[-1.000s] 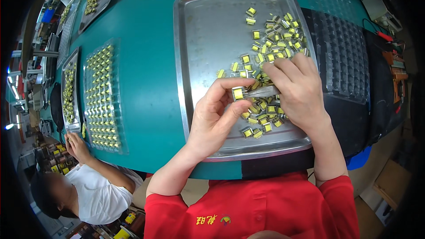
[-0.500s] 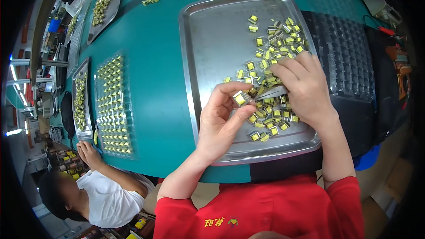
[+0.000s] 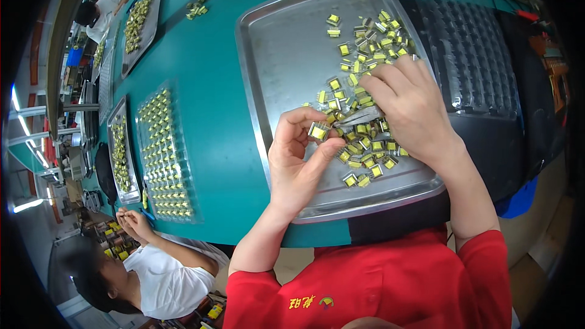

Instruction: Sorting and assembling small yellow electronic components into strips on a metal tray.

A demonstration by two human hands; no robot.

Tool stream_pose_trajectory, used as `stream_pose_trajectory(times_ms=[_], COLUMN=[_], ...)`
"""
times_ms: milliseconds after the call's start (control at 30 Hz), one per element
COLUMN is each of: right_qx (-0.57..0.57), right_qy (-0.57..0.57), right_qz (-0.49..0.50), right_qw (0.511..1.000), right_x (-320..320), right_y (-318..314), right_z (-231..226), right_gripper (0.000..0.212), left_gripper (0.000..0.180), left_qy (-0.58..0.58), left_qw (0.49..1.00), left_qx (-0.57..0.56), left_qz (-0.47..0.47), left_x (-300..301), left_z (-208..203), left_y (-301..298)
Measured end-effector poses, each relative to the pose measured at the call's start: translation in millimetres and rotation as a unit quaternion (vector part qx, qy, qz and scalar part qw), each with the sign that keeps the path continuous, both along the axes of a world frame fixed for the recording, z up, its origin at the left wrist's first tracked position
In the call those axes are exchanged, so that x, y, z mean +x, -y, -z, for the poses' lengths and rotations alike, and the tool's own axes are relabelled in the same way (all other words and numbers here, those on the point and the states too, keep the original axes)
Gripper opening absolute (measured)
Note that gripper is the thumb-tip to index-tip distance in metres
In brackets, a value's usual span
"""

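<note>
Between the thumb and fingers of my left hand (image 3: 295,161) is a small transformer (image 3: 319,131) with a yellow-taped middle and a metal core. My right hand (image 3: 414,109) is closed around metal tweezers (image 3: 364,116), whose tips point left, close beside the held transformer; whether they touch it I cannot tell. Both hands are over a large steel tray (image 3: 281,49). Loose transformers (image 3: 376,146) of the same kind lie scattered in its right half, partly hidden under my right hand.
Right of the tray lies an empty clear plastic blister tray (image 3: 475,67). On the green table (image 3: 210,85) to the left, another blister tray (image 3: 164,152) holds rows of transformers, beside a narrow metal tray (image 3: 122,158). A co-worker in white (image 3: 167,280) sits at the lower left.
The whole view has shifted slightly. The held transformer has turned a little in my left fingers, and its pins now show upward. The co-worker's hands have come together.
</note>
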State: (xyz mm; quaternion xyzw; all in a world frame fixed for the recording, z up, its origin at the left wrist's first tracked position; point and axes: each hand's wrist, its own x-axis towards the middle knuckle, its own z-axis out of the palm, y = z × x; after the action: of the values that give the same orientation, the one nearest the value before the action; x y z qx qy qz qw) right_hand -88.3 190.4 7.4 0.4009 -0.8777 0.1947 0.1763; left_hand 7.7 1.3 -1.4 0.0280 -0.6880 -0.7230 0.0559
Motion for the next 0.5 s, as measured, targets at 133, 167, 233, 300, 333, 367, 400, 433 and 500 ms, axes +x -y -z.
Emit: stream_pose_trajectory(times_ms=[133, 167, 233, 300, 333, 367, 400, 433, 500], right_qx=[0.01, 0.014, 0.018, 0.02, 0.02, 0.027, 0.035, 0.035, 0.029], right_qy=[-0.007, -0.01, -0.013, -0.018, -0.018, -0.019, -0.02, -0.02, -0.021], right_qz=[0.008, 0.01, 0.011, 0.012, 0.012, 0.015, 0.017, 0.017, 0.012], right_qw=[1.0, 1.0, 1.0, 1.0, 1.0, 0.999, 0.999, 0.999, 0.999], right_x=[1.5, 1.9, 2.4, 2.7, 3.1, 3.6, 4.1, 4.6, 5.4], right_y=[0.9, 1.1, 1.7, 2.8, 2.8, 2.7, 2.7, 3.1, 4.0], right_z=[0.4, 0.6, 0.8, 0.6, 0.5, 0.3, 0.4, 0.8, 1.6], right_gripper=[0.026, 0.025, 0.025, 0.025, 0.025, 0.025, 0.025, 0.025, 0.025], left_gripper=[0.036, 0.036, 0.036, 0.035, 0.035, 0.034, 0.034, 0.034, 0.034], left_qy=[-0.003, 0.003, 0.01, 0.013, 0.014, 0.02, 0.026, 0.027, 0.033], left_qw=[1.0, 0.999, 0.997, 0.994, 0.994, 0.994, 0.995, 0.995, 0.996], left_qx=[-0.028, -0.049, -0.07, -0.106, -0.106, -0.101, -0.096, -0.096, -0.076], left_qz=[0.005, 0.011, 0.017, 0.022, 0.022, 0.025, 0.028, 0.027, 0.038], left_x=[0.2, 1.1, 2.1, 2.8, 2.7, 2.4, 2.2, 2.4, 2.6], left_z=[-0.1, 3.3, 4.6, 2.5, 2.3, 2.1, 2.0, 2.0, 2.0], left_y=[1.0, 3.3, 5.0, 5.4, 4.8, 3.9, 3.4, 3.5, 3.6])
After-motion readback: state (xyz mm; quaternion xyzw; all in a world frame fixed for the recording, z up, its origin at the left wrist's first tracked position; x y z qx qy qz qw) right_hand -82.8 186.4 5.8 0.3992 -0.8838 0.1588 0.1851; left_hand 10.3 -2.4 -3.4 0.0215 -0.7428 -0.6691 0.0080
